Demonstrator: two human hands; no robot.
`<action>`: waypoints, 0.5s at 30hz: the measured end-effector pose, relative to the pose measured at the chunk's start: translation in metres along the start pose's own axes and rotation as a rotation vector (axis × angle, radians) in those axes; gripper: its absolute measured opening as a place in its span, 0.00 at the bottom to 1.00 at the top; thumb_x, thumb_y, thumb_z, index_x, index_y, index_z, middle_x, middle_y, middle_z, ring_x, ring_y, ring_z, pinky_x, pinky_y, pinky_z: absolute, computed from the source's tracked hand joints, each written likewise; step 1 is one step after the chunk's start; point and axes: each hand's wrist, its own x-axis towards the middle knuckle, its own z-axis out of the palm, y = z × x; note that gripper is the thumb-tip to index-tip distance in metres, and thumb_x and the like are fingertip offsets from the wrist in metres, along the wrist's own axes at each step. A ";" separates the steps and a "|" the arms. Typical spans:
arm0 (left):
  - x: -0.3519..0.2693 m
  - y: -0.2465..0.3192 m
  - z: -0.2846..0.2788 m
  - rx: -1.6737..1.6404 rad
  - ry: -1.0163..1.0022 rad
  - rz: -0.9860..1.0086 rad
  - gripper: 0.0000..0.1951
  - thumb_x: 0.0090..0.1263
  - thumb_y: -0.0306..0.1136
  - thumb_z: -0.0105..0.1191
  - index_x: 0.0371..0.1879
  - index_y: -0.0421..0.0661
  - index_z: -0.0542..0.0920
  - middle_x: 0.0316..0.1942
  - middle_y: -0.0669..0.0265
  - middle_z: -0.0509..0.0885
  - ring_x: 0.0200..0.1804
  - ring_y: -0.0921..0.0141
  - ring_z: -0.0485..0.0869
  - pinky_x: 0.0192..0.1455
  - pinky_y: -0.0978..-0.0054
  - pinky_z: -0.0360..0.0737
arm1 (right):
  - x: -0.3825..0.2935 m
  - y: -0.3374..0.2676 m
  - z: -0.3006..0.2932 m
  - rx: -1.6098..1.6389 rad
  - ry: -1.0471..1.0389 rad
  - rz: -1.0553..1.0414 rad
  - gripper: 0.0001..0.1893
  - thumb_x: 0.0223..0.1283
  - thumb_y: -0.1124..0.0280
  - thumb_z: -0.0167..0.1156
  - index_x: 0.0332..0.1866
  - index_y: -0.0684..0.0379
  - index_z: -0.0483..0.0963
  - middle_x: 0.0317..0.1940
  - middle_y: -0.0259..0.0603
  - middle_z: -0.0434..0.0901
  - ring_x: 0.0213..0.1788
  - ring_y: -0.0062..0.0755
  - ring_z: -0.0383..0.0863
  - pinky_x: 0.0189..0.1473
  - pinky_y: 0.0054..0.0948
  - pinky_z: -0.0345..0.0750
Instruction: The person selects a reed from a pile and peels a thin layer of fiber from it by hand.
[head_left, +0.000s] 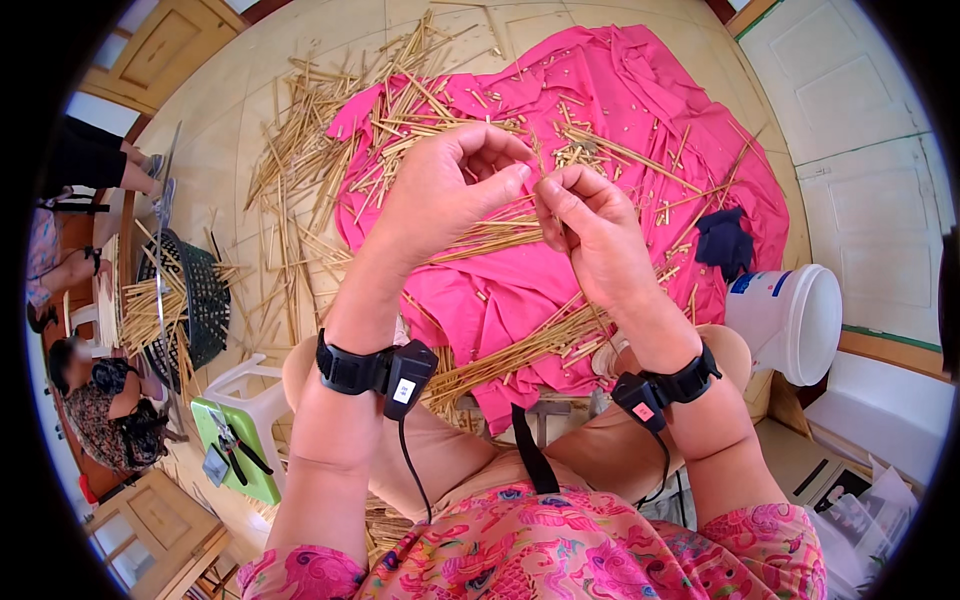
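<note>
My right hand (589, 225) pinches a thin dry plant stalk (583, 289) between thumb and fingers; its feathery tip rises above the fingertips and its lower end runs down past my wrist. Just left of that tip, my left hand (469, 169) is raised with its fingers curled and a gap between thumb and fingers, and nothing shows in it. Below both hands a pink cloth (465, 300) covers the floor. Long straw stalks (517, 349) lie in a bundle across its near part, and more stalks (495, 232) lie behind my hands. Short cut pieces (577, 154) are scattered beyond.
Loose straw (300, 135) spreads over the tiles at the far left. A white bucket (780, 322) lies tipped at the right beside a dark blue cloth (724, 241). Pliers (238, 450) rest on a green-topped stool (262, 480). Other people are at the left near a dark basket (206, 300) holding straw.
</note>
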 end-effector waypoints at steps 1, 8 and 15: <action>0.000 0.001 0.001 0.002 -0.009 -0.014 0.09 0.60 0.28 0.58 0.38 0.39 0.79 0.33 0.71 0.80 0.35 0.82 0.77 0.41 0.84 0.75 | 0.000 0.001 0.000 -0.011 0.000 -0.002 0.04 0.62 0.71 0.56 0.33 0.58 0.73 0.22 0.26 0.73 0.22 0.10 0.67 0.24 0.13 0.62; 0.001 -0.013 0.008 -0.097 0.084 0.065 0.09 0.57 0.31 0.59 0.32 0.38 0.82 0.23 0.71 0.81 0.26 0.82 0.75 0.30 0.83 0.74 | 0.000 0.001 0.002 -0.025 -0.012 0.004 0.04 0.62 0.71 0.57 0.33 0.58 0.73 0.21 0.25 0.72 0.21 0.10 0.65 0.23 0.14 0.61; 0.002 -0.014 0.008 0.053 0.067 0.044 0.05 0.58 0.27 0.57 0.31 0.39 0.79 0.26 0.73 0.79 0.28 0.83 0.75 0.33 0.84 0.74 | 0.000 0.003 0.002 -0.054 0.004 -0.007 0.05 0.62 0.71 0.57 0.32 0.59 0.73 0.20 0.26 0.71 0.20 0.10 0.64 0.23 0.14 0.61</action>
